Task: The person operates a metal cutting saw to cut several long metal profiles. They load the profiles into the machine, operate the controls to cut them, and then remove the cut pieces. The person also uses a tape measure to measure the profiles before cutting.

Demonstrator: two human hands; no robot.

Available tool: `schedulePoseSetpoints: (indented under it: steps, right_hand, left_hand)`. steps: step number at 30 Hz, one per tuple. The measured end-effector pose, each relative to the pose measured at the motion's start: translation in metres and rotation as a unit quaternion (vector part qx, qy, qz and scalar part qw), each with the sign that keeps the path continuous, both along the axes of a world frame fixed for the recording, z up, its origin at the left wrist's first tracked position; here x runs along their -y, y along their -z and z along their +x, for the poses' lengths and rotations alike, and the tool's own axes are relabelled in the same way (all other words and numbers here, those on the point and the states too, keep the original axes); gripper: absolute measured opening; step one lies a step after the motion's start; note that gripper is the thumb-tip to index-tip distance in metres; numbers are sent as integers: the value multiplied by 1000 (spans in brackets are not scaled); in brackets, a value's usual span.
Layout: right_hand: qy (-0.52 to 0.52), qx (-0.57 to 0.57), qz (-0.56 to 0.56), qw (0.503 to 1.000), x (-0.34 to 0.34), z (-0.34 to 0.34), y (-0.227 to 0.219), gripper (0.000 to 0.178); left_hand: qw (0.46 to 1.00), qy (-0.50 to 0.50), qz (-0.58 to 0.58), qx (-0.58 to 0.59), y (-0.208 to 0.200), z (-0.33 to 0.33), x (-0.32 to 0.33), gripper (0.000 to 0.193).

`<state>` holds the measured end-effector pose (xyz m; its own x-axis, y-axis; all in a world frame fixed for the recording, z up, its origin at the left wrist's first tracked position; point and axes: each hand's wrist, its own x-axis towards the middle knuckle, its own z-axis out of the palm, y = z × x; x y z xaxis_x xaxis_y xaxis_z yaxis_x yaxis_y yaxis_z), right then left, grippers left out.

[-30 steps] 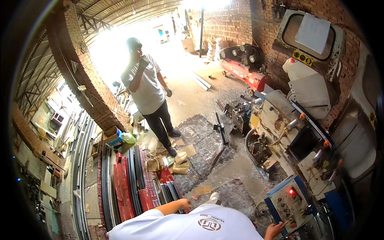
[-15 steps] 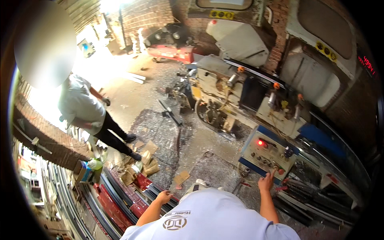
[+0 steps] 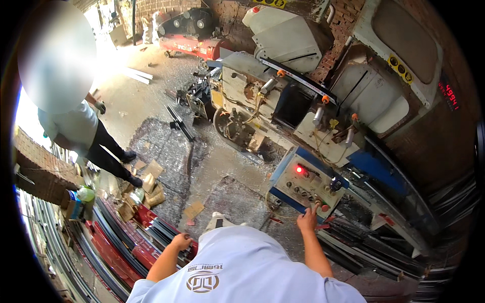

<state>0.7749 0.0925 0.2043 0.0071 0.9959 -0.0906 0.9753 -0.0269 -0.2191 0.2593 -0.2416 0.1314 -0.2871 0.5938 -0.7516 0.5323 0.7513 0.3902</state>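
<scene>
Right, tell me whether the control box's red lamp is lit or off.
Lit: the red lamp glows brightly on the control box panel.

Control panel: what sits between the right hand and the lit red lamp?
In the head view, a row of small dark controls on the face of the control panel lies between the right hand and the lit red lamp.

A rough brick wall [image 3: 348,14] is running along the far side, with a red-tanked air compressor [image 3: 187,44] standing near it. A brick pillar [image 3: 43,156] is standing at the left. Bright daylight [image 3: 111,60] is flooding in from the upper left, bleaching the bare floor [image 3: 132,101]. Nearer, darker glossy patches [image 3: 166,151] are covering it, and cardboard scraps [image 3: 194,209] are lying about.
</scene>
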Motion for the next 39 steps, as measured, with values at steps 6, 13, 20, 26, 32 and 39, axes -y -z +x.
schedulePoseSetpoints:
  steps: [6, 13, 20, 26, 32, 39]
  right_hand:
    - [-33, -3, -19, 999, -8, 8, 5, 25]
    - [-95, 16, -69, 993, -19, 21, 1, 27]
    - [-137, -9, -147, 980, -29, 38, 5, 22]
    - [-123, 69, -210, 968, -41, 28, -5, 23]
    - [-86, -38, -318, 943, -64, 68, 22, 20]
    - [-94, -46, -290, 951, -69, 72, 34, 21]
  left_hand:
    - [998, -62, 22, 11, 21, 13, -11, 54]
    - [985, -155, 14, 69, 51, 56, -1, 50]
    - [960, -236, -36, 145, 77, 91, 19, 31]
    - [956, -268, -14, 119, 161, 126, 52, 28]
    - [948, -292, -17, 128, 155, 137, 35, 23]
    - [937, -300, -44, 173, 153, 140, 10, 21]
